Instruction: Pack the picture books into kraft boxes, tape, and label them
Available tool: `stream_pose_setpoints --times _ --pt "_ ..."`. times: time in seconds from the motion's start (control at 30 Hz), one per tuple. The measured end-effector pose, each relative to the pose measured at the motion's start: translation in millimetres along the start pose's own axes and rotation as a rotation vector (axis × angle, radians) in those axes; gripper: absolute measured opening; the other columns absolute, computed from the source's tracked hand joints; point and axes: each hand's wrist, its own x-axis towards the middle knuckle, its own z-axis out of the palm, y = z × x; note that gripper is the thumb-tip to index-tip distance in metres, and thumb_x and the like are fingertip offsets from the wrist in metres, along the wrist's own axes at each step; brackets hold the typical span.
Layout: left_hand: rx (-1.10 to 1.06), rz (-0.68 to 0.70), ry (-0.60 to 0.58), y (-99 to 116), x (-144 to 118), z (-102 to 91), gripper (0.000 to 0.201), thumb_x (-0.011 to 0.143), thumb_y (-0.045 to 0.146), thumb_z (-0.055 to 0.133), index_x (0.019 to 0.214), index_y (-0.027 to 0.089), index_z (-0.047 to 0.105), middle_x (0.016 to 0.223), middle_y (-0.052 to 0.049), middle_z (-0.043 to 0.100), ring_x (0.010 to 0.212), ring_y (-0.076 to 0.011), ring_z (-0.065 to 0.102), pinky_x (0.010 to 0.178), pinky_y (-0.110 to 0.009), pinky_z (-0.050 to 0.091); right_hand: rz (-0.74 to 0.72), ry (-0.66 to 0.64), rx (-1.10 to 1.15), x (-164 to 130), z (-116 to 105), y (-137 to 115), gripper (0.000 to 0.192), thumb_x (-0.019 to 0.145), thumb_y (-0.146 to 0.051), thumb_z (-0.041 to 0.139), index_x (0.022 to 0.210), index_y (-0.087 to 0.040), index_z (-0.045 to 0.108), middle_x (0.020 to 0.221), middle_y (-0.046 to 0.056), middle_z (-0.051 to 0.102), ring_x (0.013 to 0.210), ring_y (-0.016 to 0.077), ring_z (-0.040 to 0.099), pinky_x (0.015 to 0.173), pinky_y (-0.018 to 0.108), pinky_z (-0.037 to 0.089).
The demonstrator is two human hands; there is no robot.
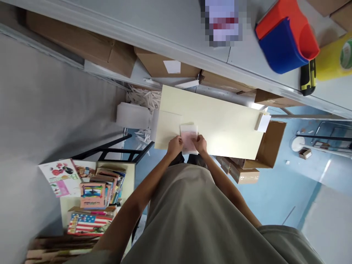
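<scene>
In the head view, a small white-and-pink sheet or thin stack of paper lies over the near edge of a pale yellow tabletop. My left hand pinches its left edge. My right hand grips its right side, with the thumb over the face of the paper. Print on the paper is too blurred to read. Both sets of fingers are closed. A small stack of white paper or cards sits at the tabletop's right end.
Above the tabletop runs a grey shelf with a red-and-blue holder, a utility knife and a yellow roll. Cardboard boxes stand beneath it. Paper strips lie left; colourful booklets fill a side table. An open carton is right.
</scene>
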Motion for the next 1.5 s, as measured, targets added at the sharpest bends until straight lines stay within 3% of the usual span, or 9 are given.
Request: stream_pose_setpoints --times 0.17,0.37,0.47,0.6,0.7,0.83,1.07,1.33,1.5 --pt "-0.093 0.074 -0.06 -5.1 23.9 -34.3 0.018 0.096 0.028 0.073 0.111 0.025 0.082 0.107 -0.008 0.089 0.103 -0.0293 0.087 0.103 -0.041 0.067 -0.167 -0.065 0.38 -16.0 -24.8 -9.1 0.049 0.081 -0.065 0.083 0.079 -0.03 0.051 0.08 -0.003 0.059 0.074 0.0186 0.056 0.072 0.035 0.052" --pt "-0.512 0.115 0.06 -1.2 71.3 -90.4 0.052 0.1 0.064 0.068 0.13 0.022 0.079 0.146 -0.018 0.08 0.138 -0.0338 0.076 0.115 -0.045 0.062 -0.246 -0.258 0.745 -23.9 -59.0 -69.9 0.055 0.076 -0.069 0.097 0.094 -0.027 0.066 0.105 0.003 0.077 0.093 0.0233 0.071 0.075 0.035 0.06" --pt "-0.676 -0.007 0.044 9.7 93.1 -108.2 0.07 0.102 0.082 0.054 0.124 0.02 0.08 0.143 -0.02 0.081 0.142 -0.0369 0.073 0.124 -0.052 0.057 -0.301 -0.384 0.846 -3.7 -55.8 -112.8 0.052 0.079 -0.064 0.098 0.102 -0.027 0.07 0.114 0.002 0.08 0.1 0.0232 0.074 0.083 0.036 0.063" --pt "-0.908 -0.081 -0.212 22.3 114.8 -123.9 0.09 0.097 0.097 0.046 0.118 0.018 0.082 0.123 -0.022 0.087 0.136 -0.0408 0.077 0.119 -0.055 0.061 -0.254 -0.386 0.88 42.5 -27.3 -152.0 0.06 0.069 -0.064 0.103 0.099 -0.027 0.067 0.107 0.0 0.079 0.099 0.0208 0.072 0.087 0.034 0.063" --pt "-0.819 -0.06 -0.086 25.2 124.6 -126.7 0.071 0.099 0.086 0.06 0.104 0.019 0.082 0.102 -0.016 0.088 0.114 -0.0347 0.084 0.101 -0.045 0.068 -0.154 -0.276 0.812 74.4 -2.1 -162.2 0.066 0.061 -0.066 0.103 0.091 -0.027 0.059 0.098 0.0 0.075 0.092 0.0199 0.069 0.081 0.034 0.061" --pt "-0.616 -0.033 0.187 24.3 131.0 -118.9 0.04 0.096 0.058 0.079 0.083 0.021 0.077 0.083 -0.007 0.083 0.094 -0.0258 0.084 0.087 -0.034 0.066 -0.111 -0.064 0.495 96.9 14.8 -159.3 0.043 0.078 -0.055 0.09 0.09 -0.026 0.062 0.099 0.004 0.077 0.091 0.0212 0.067 0.081 0.035 0.059" --pt "-0.528 -0.03 0.323 27.8 128.9 -95.1 0.017 0.092 0.033 0.075 0.096 0.02 0.085 0.109 -0.013 0.089 0.112 -0.0281 0.085 0.104 -0.037 0.066 -0.129 0.13 0.141 99.0 16.7 -148.8 0.021 0.097 -0.036 0.074 0.115 -0.025 0.073 0.117 0.01 0.085 0.107 0.0278 0.078 0.097 0.04 0.062" --pt "-0.434 -0.065 0.478 45.9 123.1 -83.5 0.02 0.094 0.023 0.066 0.104 0.021 0.083 0.107 -0.011 0.087 0.114 -0.0305 0.083 0.111 -0.043 0.063 -0.326 0.063 0.045 70.7 14.8 -141.2 0.038 0.104 -0.03 0.07 0.14 -0.017 0.072 0.153 0.022 0.072 0.13 0.0322 0.076 0.114 0.048 0.062" --pt "-0.521 0.048 0.5 49.6 74.5 -91.0 0.022 0.092 0.018 0.066 0.108 0.02 0.081 0.105 -0.012 0.086 0.113 -0.0289 0.082 0.106 -0.04 0.064 -0.501 0.05 0.16 31.2 -8.4 -117.0 0.035 0.106 -0.038 0.071 0.135 -0.02 0.075 0.149 0.022 0.073 0.131 0.0331 0.075 0.114 0.05 0.064"
